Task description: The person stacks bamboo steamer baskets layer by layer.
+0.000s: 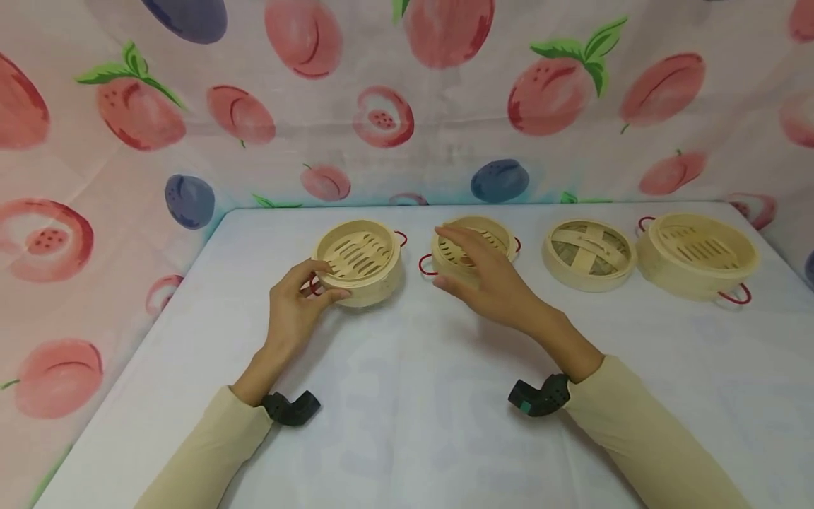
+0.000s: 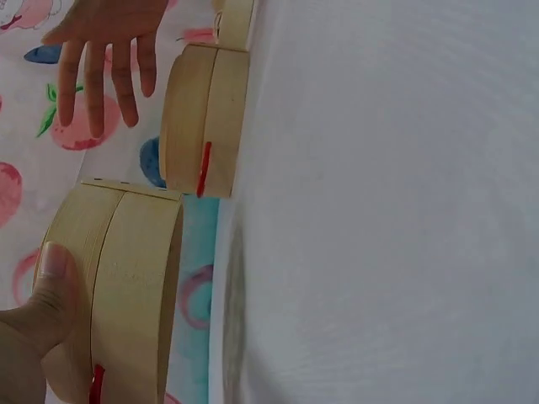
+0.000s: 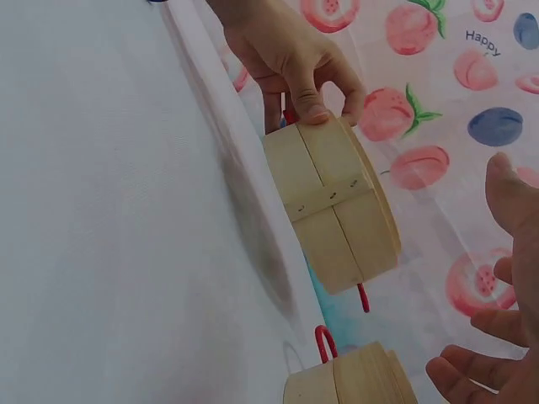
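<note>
A round bamboo steamer basket with a slatted bottom and red loop handles is at the left in the head view. My left hand grips its left side, thumb on the outer wall and fingers at the rim. In the left wrist view a gap shows between this steamer basket and the white table, so it looks slightly raised. My right hand hovers with spread fingers in front of a second steamer basket, partly hiding it. Nothing is in that hand; the right wrist view shows its fingers apart from the baskets.
To the right, a woven bamboo steamer lid lies on the white table. Beside it stands a larger steamer basket with red handles. A fruit-patterned cloth hangs behind the table and along its left side.
</note>
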A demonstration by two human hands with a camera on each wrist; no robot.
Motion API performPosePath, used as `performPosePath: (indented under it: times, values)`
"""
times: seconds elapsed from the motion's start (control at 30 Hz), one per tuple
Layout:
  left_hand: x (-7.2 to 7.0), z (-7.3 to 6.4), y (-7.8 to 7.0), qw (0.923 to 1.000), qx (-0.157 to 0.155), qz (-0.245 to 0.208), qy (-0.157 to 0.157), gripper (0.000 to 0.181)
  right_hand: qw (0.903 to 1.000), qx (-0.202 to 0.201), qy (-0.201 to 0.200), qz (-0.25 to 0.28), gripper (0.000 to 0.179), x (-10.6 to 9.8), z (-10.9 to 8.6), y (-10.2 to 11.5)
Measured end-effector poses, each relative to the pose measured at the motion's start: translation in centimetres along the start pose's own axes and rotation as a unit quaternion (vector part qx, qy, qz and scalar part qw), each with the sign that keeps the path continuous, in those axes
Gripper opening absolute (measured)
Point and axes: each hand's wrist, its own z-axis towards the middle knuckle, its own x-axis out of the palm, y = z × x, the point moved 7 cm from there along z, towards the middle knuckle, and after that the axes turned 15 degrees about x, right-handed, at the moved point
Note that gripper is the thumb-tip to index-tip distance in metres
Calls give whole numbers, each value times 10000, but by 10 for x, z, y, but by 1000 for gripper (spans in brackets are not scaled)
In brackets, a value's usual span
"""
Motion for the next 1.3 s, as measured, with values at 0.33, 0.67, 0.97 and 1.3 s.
performPosePath:
  times: [0.33,0.67,0.97,1.3]
  values:
    - [1,11,-36,9968,79,-744,269,39,9998,-52,118,120,64,2,8,4]
    - [9,11,-51,9895,463,-1297,444,42,9982,-564,-50,-175,59,-2,4,14]
    - [17,2,-52,9768,-201,-2006,725,40,9977,-518,163,400,61,-6,-12,8]
    - [30,-2,-70,9613,-405,-2522,1035,38,9858,-116,622,1555,61,-11,-37,-4]
